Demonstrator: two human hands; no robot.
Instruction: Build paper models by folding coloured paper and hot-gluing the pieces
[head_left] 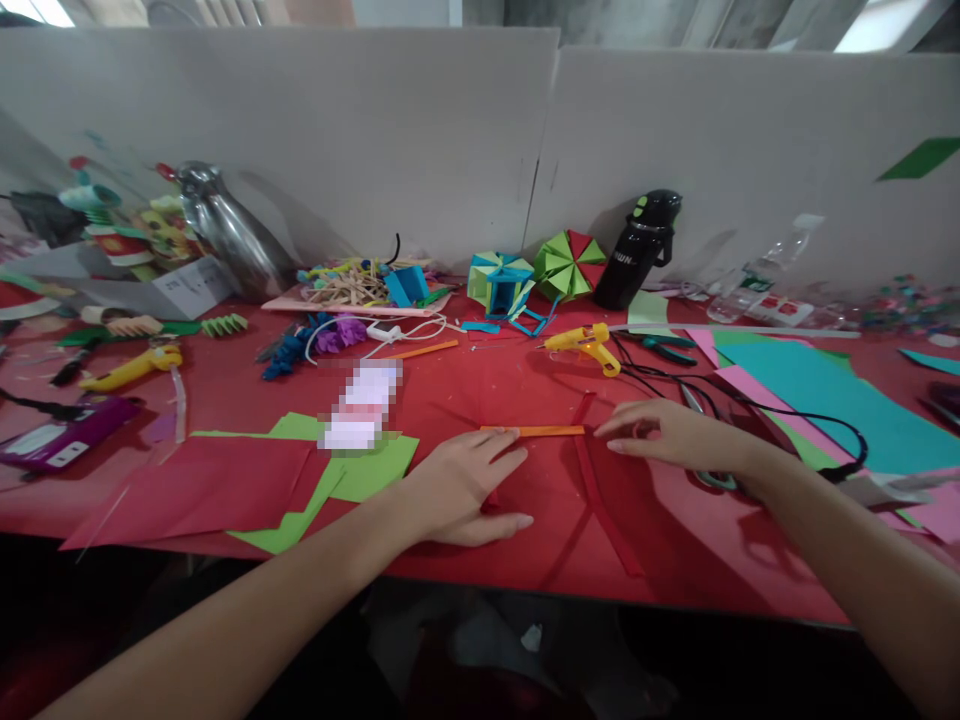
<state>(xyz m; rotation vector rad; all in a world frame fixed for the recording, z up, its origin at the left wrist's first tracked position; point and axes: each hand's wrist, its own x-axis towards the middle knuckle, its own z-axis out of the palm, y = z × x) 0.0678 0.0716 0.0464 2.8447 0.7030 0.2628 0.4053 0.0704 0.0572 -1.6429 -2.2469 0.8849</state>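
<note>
Bare forearms (262, 612) cross onto the red table (491, 385) over its front edge. My left hand (469, 485) lies spread on the orange strip (553, 431); my right hand (664, 430), fingers loosely curled but apart, is just beside its right end. Beyond, bare tabletop reaches a yellow glue gun (579, 343); cords (864, 445) hem the right, paper (202, 490) the left.

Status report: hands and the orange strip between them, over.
Left hand at orange strip, left end. Right hand near its right end. Red strip at that end.
</note>
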